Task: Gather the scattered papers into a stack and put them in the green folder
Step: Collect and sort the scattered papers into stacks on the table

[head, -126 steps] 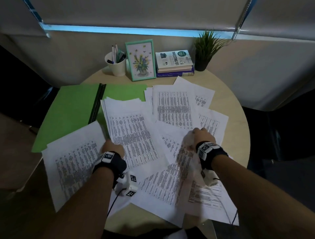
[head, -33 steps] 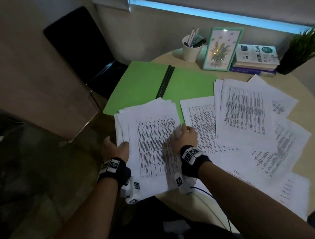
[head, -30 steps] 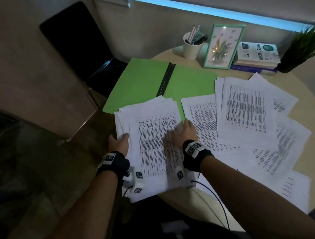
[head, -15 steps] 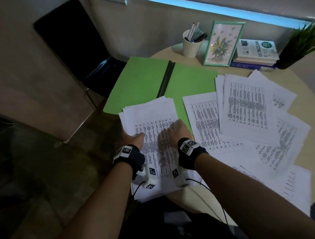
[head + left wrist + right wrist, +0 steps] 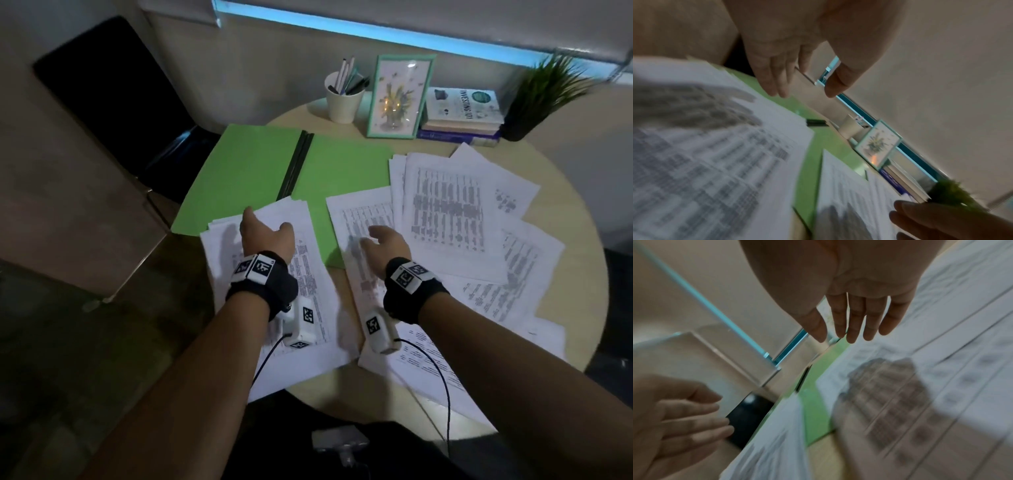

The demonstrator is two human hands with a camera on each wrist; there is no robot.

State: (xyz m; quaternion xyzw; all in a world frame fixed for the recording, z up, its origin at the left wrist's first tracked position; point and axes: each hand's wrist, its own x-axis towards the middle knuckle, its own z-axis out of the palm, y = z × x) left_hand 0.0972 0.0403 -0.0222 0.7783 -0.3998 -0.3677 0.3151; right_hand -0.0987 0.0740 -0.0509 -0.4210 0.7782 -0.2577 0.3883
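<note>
- The stack (image 5: 274, 274) lies at the near left rim of the table (image 5: 565, 240), its far corner over the green folder (image 5: 253, 178) and its near corner past the rim. My worry: a careless brush from my wrist could tip it off the edge.
- The loose sheets (image 5: 442, 205) lie fanned across the right half of the table, overlapping one another; one (image 5: 363, 219) lies partly on the folder's right leaf. If I drag it by a corner, I judge it may pull its neighbours askew or crease.
- Some sheets at the near right also overhang the rim. Sweeping them leftward too fast could send them to the floor.
- The stack's edges look uneven, so it may not sit squarely in the folder unless I square it first.
- My left hand (image 5: 265, 236) hovers over the stack's far end, palm down, fingers straight and relaxed, thumb apart. In the left wrist view it holds nothing and sits clear of the paper.
- My right hand (image 5: 385, 245) hovers over the sheet beside the folder, fingers spread loosely and pointing forward, thumb out. The right wrist view shows it empty, casting a shadow on the paper, not touching as far as I can tell.
- Both forearms reach forward, roughly parallel, hands apart.
</note>
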